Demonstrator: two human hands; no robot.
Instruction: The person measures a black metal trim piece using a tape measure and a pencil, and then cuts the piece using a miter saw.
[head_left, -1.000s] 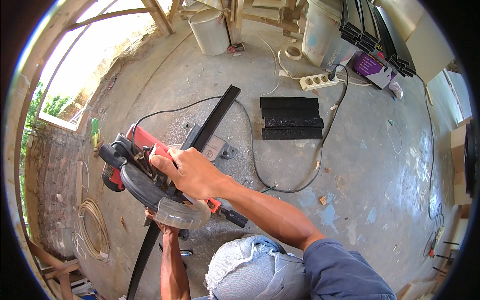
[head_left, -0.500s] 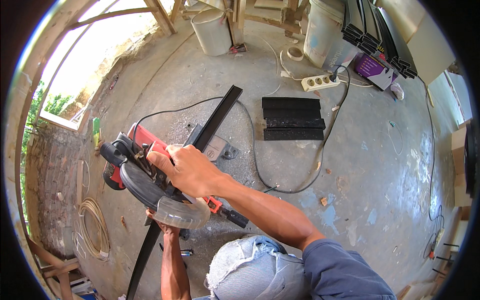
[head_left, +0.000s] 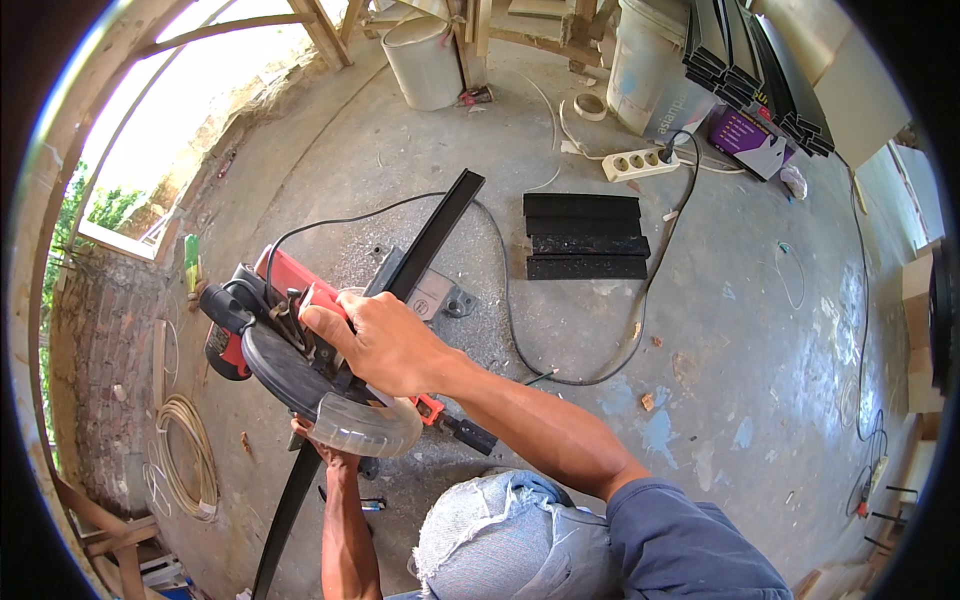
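Note:
My right hand [head_left: 392,345] is wrapped round the red handle of a miter saw [head_left: 280,365] with a black guard and a clear lower guard. A long black channel strip [head_left: 436,232] lies across the saw's grey base, running diagonally under the saw head. Its near end slopes down toward the lower left. At that near part, just below the clear guard, my left hand [head_left: 328,447] grips the strip. The guard hides some of its fingers. A red and black clamp [head_left: 455,425] sticks out beside the base. Whether the blade touches the strip is hidden.
Several short black strip pieces [head_left: 585,240] lie side by side on the concrete floor. The saw's black cord [head_left: 512,330] loops round them to a white power strip [head_left: 641,165]. Buckets [head_left: 423,65] and stacked long strips stand at the back. A coiled hose [head_left: 185,455] lies left.

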